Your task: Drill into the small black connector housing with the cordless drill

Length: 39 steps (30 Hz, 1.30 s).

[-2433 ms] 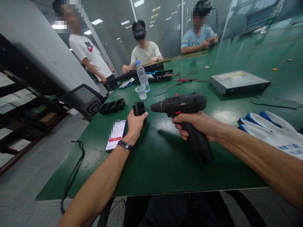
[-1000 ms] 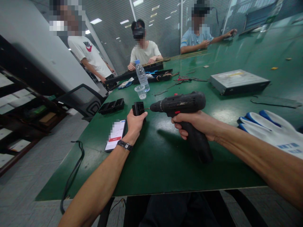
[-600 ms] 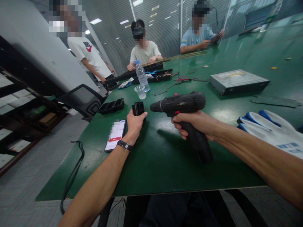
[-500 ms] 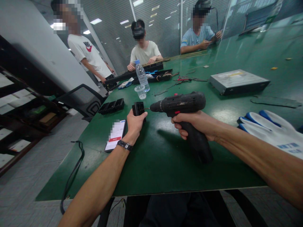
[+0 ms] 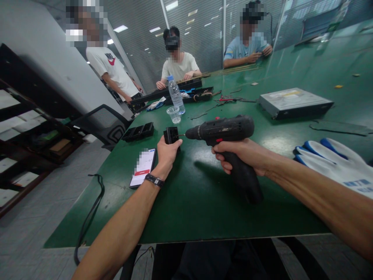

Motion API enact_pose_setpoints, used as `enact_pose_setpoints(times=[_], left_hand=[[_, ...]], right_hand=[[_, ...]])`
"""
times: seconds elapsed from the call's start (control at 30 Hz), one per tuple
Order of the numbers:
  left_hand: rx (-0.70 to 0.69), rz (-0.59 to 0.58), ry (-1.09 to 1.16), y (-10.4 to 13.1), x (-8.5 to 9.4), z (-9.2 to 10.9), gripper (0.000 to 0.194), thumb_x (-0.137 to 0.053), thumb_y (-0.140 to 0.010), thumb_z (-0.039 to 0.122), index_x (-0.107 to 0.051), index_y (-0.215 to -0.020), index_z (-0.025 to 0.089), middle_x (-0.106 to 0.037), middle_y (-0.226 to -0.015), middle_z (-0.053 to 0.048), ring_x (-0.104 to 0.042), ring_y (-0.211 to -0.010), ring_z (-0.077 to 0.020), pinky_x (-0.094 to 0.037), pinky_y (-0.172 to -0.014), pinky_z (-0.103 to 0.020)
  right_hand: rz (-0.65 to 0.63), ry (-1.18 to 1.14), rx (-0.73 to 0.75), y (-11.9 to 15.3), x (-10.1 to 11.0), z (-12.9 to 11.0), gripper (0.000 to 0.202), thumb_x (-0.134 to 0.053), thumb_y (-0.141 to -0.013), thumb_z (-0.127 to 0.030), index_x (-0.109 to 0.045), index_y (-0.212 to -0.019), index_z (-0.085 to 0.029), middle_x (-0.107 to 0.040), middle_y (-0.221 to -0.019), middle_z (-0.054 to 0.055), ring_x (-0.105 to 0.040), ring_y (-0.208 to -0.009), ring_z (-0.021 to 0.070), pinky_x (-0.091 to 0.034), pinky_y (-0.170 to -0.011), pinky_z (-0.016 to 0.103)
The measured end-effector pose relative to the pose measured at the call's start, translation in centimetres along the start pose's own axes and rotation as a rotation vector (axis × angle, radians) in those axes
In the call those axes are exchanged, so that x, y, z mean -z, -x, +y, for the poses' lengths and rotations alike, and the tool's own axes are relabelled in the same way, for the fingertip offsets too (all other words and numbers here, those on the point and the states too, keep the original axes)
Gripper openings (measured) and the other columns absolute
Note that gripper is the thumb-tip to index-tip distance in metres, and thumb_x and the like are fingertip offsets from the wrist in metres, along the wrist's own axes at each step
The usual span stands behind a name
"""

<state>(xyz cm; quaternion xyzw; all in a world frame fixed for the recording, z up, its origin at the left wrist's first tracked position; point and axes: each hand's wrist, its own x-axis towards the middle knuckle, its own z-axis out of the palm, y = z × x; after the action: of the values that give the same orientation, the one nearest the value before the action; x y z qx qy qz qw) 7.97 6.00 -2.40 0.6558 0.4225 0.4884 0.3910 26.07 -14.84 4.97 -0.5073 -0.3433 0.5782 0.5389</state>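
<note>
My right hand (image 5: 236, 153) is wrapped round the grip of a black cordless drill (image 5: 224, 128), which lies level and points left. A thin bit (image 5: 181, 135) sticks out of its chuck and reaches the black plastic part (image 5: 171, 134). That small boxy part is gripped by my left hand (image 5: 169, 149), thumb on the near side, and stands on or just over the green table (image 5: 186, 206); which of the two I cannot tell. Close to my left wrist lies a phone (image 5: 143, 167) with a lit screen.
Beyond my left hand are a black compartment tray (image 5: 138, 131), a plastic cup (image 5: 174, 114) and a water bottle (image 5: 175, 95). At right lie a metal disc drive (image 5: 294, 102) and white-blue gloves (image 5: 332, 159). A black strap (image 5: 99, 194) hangs over the left edge. Three people are across the table.
The whole view has shifted very slightly down. Both hands, the drill and the black part keep the same positions relative to each other. The person at far right has moved their hands a little.
</note>
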Motion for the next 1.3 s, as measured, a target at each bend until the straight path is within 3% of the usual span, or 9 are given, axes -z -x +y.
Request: enact_pose_setpoints(times=[1.3], left_hand=[[-0.011, -0.001, 0.000, 0.00, 0.01, 0.00, 0.043, -0.089, -0.069, 0.031, -0.074, -0.107, 0.016, -0.074, -0.096, -0.005, -0.066, -0.081, -0.0188, -0.054, -0.075, -0.031]], right_hand=[[-0.006, -0.006, 0.006, -0.04, 0.09, 0.15, 0.021, -0.082, -0.078, -0.024, -0.062, -0.074, -0.019, -0.057, -0.064, -0.001, -0.051, -0.046, 0.0114, -0.051, -0.044, 0.026]])
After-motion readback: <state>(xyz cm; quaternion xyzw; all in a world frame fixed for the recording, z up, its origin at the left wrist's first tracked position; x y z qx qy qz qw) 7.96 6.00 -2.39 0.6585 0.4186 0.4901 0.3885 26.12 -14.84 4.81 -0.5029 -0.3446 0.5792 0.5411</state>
